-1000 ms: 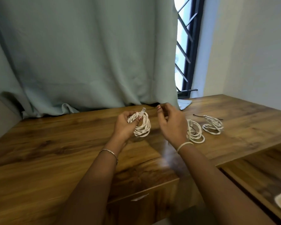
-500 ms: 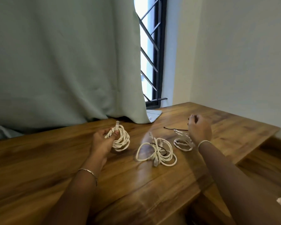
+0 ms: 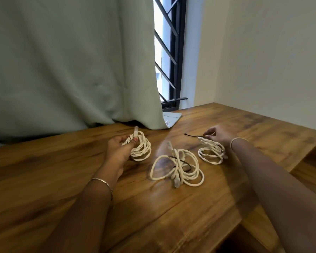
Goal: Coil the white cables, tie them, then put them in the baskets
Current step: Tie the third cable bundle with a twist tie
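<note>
My left hand (image 3: 119, 150) grips a coiled white cable (image 3: 141, 148) just above the wooden table (image 3: 171, 207), its plug sticking up. To its right a second white cable (image 3: 179, 168) lies in a loose coil with a dark tie across it. A third, smaller white coil (image 3: 211, 151) lies further right. Behind that coil my right hand (image 3: 218, 134) pinches one end of a thin dark tie (image 3: 192, 136) that lies on the table. No basket is in view.
A grey-green curtain (image 3: 71, 61) hangs behind the table, its hem resting on the back edge. A barred window (image 3: 171, 52) and a cream wall (image 3: 263, 52) close the corner. A lower wooden surface (image 3: 310, 172) sits beyond the table's right edge.
My right hand left the coil in my left hand, swung right past the other coils and took hold of the dark tie. The view turned right.
</note>
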`<action>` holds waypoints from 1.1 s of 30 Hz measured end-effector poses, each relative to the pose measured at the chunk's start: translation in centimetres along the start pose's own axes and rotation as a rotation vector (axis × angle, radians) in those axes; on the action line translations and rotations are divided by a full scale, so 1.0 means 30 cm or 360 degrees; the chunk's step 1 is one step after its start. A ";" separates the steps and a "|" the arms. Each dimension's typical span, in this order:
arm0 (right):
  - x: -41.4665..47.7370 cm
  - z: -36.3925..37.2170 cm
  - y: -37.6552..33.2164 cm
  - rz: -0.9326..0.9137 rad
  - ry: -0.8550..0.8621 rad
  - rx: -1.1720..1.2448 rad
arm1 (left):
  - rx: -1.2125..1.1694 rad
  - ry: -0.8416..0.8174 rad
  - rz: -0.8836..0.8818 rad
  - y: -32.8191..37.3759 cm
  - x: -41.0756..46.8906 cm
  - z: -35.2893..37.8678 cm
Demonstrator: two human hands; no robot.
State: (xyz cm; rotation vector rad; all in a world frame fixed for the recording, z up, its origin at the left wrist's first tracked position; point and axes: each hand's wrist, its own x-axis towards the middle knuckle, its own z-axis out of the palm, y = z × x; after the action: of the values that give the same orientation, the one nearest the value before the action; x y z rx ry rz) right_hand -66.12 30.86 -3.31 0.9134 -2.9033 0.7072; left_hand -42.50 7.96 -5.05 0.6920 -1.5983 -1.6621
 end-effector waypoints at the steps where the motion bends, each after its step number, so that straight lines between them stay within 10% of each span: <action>1: 0.010 -0.002 -0.003 -0.0013 -0.0020 -0.0052 | 0.0029 -0.0013 0.0019 -0.001 -0.001 0.002; 12: 0.021 -0.020 -0.027 -0.0112 0.0053 -0.0500 | 0.0195 -0.0055 0.0045 -0.010 0.006 0.000; 22: -0.100 -0.116 -0.274 -0.0310 0.0394 0.1056 | 0.0228 0.0017 0.0032 0.096 -0.063 -0.034; 33: -0.384 -0.056 -0.742 -0.0740 0.0181 0.1754 | 0.0349 0.0179 0.0197 0.247 -0.212 -0.202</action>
State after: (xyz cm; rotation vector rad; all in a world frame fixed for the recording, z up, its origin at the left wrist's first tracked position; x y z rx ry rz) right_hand -44.58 21.63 5.75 1.4131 -1.8921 2.2071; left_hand -32.93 9.53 1.12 0.7660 -1.7215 -1.3489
